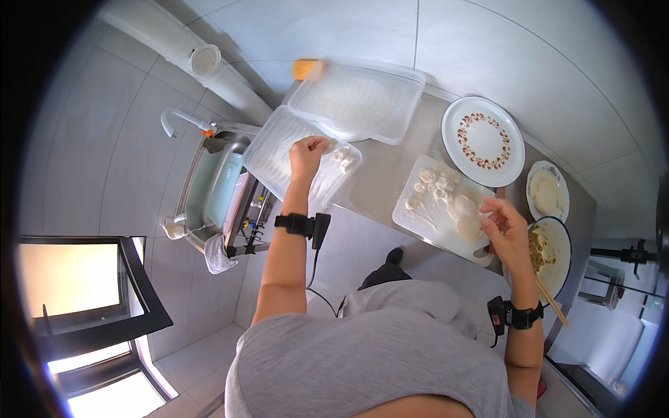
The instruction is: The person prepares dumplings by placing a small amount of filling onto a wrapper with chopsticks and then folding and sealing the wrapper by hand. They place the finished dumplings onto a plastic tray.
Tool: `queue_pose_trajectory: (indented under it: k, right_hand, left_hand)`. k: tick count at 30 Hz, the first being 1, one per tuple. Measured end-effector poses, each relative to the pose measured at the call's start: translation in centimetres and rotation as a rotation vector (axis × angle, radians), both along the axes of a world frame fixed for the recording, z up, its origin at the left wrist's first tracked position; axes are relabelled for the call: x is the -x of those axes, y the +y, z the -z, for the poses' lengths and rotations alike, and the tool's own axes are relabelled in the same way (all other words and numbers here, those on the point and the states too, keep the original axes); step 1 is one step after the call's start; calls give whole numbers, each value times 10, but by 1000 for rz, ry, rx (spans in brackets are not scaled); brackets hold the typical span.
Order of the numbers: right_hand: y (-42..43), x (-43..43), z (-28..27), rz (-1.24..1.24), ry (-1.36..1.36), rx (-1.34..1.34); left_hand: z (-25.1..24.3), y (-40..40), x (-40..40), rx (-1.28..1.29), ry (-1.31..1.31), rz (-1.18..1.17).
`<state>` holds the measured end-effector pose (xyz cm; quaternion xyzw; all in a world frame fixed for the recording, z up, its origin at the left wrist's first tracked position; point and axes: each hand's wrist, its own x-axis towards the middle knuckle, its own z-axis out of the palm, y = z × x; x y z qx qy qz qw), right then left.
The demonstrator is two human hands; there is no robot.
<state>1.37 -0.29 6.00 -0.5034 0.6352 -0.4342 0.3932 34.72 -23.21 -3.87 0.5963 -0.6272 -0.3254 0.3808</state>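
Over a translucent plastic tray [266,159], my left hand [308,154] pinches a small pale dumpling [330,146] at its fingertips. Two more dumplings [341,152] lie beside it near the tray's right corner. My right hand [504,227] is beside the right end of a white cutting board [413,217], its fingers apart and holding nothing. Small floury dough pieces [441,183] are grouped on the board, with flat round dough wrappers [462,208] near my right fingers. An enamel bowl [562,251] of green filling [538,253] stands right of that hand, chopsticks [552,303] leaning out of it.
A second translucent plastic container [360,99] lies behind the tray. A white plate with a brown ring pattern [483,141] stands behind the board, and a smaller plate [563,196] holds pale dough [546,192]. A sink [196,198] with a faucet [183,116] is at the left.
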Motion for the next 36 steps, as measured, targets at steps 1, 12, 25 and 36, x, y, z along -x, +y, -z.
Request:
queue_pose_trajectory:
  k: [1,12,25,36]
  right_hand:
    - [-1,1,0,15,8,-38]
    - [-5,-1,2,68,-30,-68]
    - [5,7,-11,176,-15,-63]
    - [102,64,-15,489,-88,37]
  left_hand:
    - [9,-8,-3,-3,2,-4]
    - [60,-43,-9,-104,-227,-1]
    - [70,-44,-12,185,-457,-54]
    - [40,91,218,35,-68,901]
